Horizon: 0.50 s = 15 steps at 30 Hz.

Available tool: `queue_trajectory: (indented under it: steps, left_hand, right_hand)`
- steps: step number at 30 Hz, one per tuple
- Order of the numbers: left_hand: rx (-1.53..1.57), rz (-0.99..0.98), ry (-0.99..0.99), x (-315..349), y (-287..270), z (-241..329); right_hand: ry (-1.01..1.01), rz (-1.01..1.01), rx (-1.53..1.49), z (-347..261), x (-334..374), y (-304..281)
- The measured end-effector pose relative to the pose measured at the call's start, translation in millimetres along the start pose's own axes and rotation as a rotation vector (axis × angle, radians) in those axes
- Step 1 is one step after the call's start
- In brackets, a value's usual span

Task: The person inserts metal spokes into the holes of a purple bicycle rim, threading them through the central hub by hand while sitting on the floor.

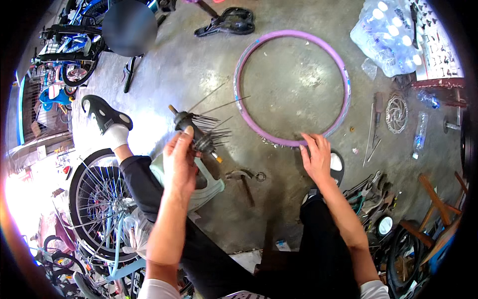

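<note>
My left hand [180,158] is closed around a dark bicycle hub [198,135], held up over the floor. Thin black spokes fan out from the hub, most bunched to the right and a couple of long ones reaching up and away. Yellowish tips show at both ends of its axle. A pink-purple bicycle rim [343,70] without spokes is right of the hub. At its near edge my right hand [316,155] has the rim between thumb and fingers; part of that grip is hidden.
A hammer [244,187] and a small ring [260,176] lie between my feet. Far off is a black saddle [234,22]. Rightward are a brake disc [397,114], wrapped bottles [386,37] and a heap of wrenches [368,192]. A spoked wheel [74,199] stands left.
</note>
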<state>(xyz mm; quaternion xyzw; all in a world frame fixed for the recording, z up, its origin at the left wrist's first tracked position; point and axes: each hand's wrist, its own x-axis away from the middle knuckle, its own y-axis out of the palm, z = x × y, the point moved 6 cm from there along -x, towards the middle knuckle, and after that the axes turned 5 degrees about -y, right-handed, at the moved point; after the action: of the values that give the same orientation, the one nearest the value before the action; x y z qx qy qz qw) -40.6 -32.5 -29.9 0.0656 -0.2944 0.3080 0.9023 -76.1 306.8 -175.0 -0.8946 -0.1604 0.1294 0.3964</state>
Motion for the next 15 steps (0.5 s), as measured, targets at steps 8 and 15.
queue_trajectory:
  steps: [8, 15]
  left_hand:
    - [-0.178, -0.117, 0.229, -60, 112, 88]
    - [-0.053, -0.291, 0.435, -108, 231, 1]
  right_hand:
    - [0.109, 0.146, -0.116, 30, -13, -16]
    - [0.124, 0.135, -0.107, 61, -22, -33]
